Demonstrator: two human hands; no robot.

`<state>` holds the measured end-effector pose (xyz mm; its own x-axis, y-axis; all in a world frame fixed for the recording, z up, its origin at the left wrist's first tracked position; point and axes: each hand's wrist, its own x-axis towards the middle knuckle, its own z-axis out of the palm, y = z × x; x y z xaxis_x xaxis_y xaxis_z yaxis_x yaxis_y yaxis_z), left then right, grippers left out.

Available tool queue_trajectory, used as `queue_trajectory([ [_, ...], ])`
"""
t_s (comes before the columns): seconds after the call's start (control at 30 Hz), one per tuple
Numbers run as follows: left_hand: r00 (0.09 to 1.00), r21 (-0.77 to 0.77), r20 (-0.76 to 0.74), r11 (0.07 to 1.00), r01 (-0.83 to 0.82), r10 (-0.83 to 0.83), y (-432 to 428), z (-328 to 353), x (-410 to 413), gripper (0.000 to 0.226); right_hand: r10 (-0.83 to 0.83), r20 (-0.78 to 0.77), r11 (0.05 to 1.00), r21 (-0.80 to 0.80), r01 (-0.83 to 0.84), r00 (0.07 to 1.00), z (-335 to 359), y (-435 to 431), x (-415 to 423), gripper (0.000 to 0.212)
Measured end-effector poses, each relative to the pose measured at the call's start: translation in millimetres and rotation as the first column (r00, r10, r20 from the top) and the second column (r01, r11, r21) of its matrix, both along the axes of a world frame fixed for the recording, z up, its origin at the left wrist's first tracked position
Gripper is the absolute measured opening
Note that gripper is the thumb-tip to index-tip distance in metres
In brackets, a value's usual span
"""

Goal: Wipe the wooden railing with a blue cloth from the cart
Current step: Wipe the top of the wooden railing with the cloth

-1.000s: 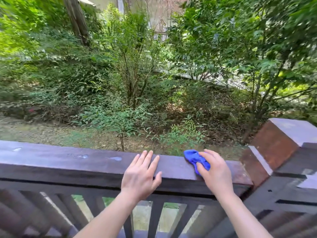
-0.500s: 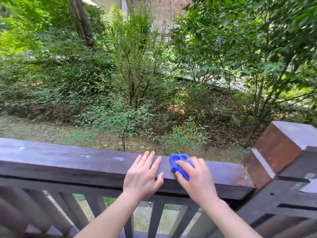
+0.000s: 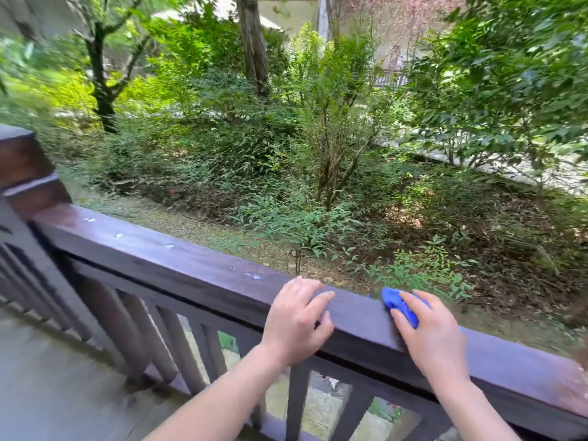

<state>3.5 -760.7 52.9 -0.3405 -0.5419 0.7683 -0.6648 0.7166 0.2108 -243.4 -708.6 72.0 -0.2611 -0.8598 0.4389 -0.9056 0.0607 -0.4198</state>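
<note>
Blue cloth under right hand

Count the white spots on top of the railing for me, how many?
4: three small ones near the left post, and a longer smear just left of the left hand. More may hide under the hands.

My right hand covers most of the blue cloth. The railing runs off the right edge; the corner post at left is motion-blurred.
</note>
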Motion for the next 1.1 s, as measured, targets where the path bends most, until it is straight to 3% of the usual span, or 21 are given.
queue_trajectory([
  [0.1,0.974,-0.024,-0.001,0.974,-0.227,0.227,-26,2,73,0.028,0.11,-0.061,0.993,-0.038,-0.113,0.992,-6,-6,40,0.034],
  [0.2,0.899,0.059,0.067,0.898,-0.437,0.433,-54,4,139,0.027,0.245,-0.128,0.968,-0.026,-0.251,0.961,-13,-11,55,0.037],
  [0.3,0.85,0.184,0.145,0.83,-0.526,0.507,-76,2,174,0.031,0.118,-0.001,0.993,-0.027,-0.118,0.993,-10,-30,50,0.031],
  [0.4,0.855,0.198,0.15,0.832,-0.518,0.497,-89,-10,180,0.03,0.071,-0.017,0.995,-0.07,-0.072,0.997,-13,-33,66,0.031],
  [0.53,0.877,0.173,0.064,0.86,-0.481,0.477,-100,-23,185,0.036,0.229,-0.104,0.961,-0.134,-0.242,0.968,-18,-14,81,0.025],
  [0.63,0.885,0.149,0.034,0.873,-0.464,0.465,-104,-28,187,0.037,0.306,-0.241,0.94,-0.078,-0.333,0.921,-9,-15,75,0.031],
  [0.8,0.887,0.194,0.058,0.866,-0.461,0.459,-99,-24,186,0.039,0.043,-0.029,0.999,-0.031,-0.044,0.999,-1,-35,90,0.029],
  [0.97,0.89,0.225,0.079,0.862,-0.455,0.449,-94,-17,184,0.04,0.324,-0.187,0.942,-0.026,-0.335,0.927,-14,-21,110,0.029],
  [1.1,0.891,0.255,0.092,0.854,-0.453,0.445,-91,-13,183,0.043,0.097,-0.063,0.995,0.018,-0.096,0.993,4,-49,94,0.027],
])
